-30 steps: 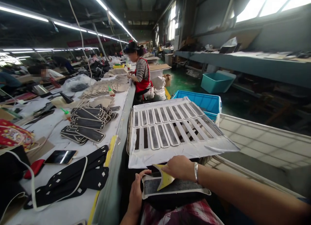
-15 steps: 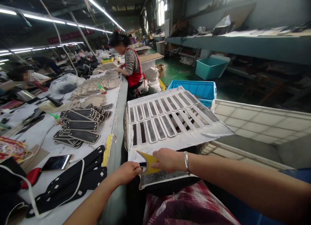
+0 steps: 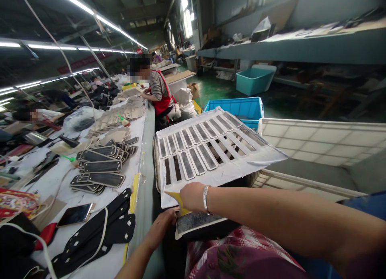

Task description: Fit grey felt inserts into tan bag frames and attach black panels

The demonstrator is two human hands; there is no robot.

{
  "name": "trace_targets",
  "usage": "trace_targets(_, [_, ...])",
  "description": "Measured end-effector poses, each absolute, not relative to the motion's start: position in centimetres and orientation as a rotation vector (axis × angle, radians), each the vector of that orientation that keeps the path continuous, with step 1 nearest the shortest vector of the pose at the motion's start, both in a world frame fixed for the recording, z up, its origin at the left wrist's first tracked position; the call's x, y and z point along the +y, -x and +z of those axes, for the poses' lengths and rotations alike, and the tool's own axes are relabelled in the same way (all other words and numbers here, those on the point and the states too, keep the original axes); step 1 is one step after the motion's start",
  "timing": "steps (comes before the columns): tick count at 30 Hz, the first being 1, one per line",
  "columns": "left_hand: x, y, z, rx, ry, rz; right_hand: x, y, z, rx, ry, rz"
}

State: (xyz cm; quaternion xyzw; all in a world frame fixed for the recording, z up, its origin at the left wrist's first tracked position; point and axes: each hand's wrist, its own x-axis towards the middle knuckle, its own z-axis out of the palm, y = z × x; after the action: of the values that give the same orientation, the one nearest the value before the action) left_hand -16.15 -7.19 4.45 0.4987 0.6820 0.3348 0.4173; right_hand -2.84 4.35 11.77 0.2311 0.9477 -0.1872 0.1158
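My right hand (image 3: 193,196) is closed around a flat yellow scraper-like piece (image 3: 184,210) with a pointed corner. The yellow piece lies against the left end of a dark grey panel (image 3: 200,220) with a pale border, just above my lap. Pinched at that panel's left edge is my left hand (image 3: 163,226), close beside the yellow piece; its fingertips are partly hidden. Beyond both hands, a white-covered board (image 3: 238,168) rests on a crate. Rows of grey strips with white borders (image 3: 188,164) lie on it, and it has several open slots.
On the bench (image 3: 132,146) to my left are dark pieces with pale edging (image 3: 102,166), black straps (image 3: 99,234) and a phone (image 3: 75,214). A blue crate (image 3: 232,106) and a white crate (image 3: 313,140) stand right. A co-worker in a red apron (image 3: 164,100) bends over the bench ahead.
My right hand has moved slightly left with the yellow piece, closer to my left hand at the panel's end. My left hand has shifted a little lower. The view has tilted slightly.
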Motion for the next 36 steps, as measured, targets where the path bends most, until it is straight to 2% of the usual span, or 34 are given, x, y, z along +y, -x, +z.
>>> trace_targets(5, [-9.8, 12.8, 1.5, 1.796, -1.007, 1.208, 5.5, 1.6, 11.1, 2.607, -0.807, -0.601])
trace_targets(10, [-10.4, 11.5, -0.3, 1.932, -0.856, 1.333, 7.5, 0.8, 9.5, 2.522, -0.675, -0.826])
trace_targets(18, [-9.6, 12.1, 0.4, 1.764, -0.511, 1.414, 8.2, 1.6, 5.8, 2.798, -0.544, -0.353])
trace_targets(24, [-9.8, 12.3, 0.0, 1.733, -0.426, 1.424, 8.3, 5.6, 4.7, 2.903, -0.414, -0.275])
trace_targets(31, [-9.1, 13.6, 0.2, 1.897, -0.432, 1.355, 7.6, 5.2, 4.0, 2.904, -0.528, -0.402])
trace_targets(33, [-8.5, 14.7, 0.5, 1.956, -0.612, 1.181, 7.6, 4.0, 4.6, 2.859, -0.664, -0.460])
trace_targets(36, [-7.4, 16.5, 2.0, 2.005, -1.063, 0.700, 8.1, 1.8, 6.4, 2.755, -0.772, -0.571])
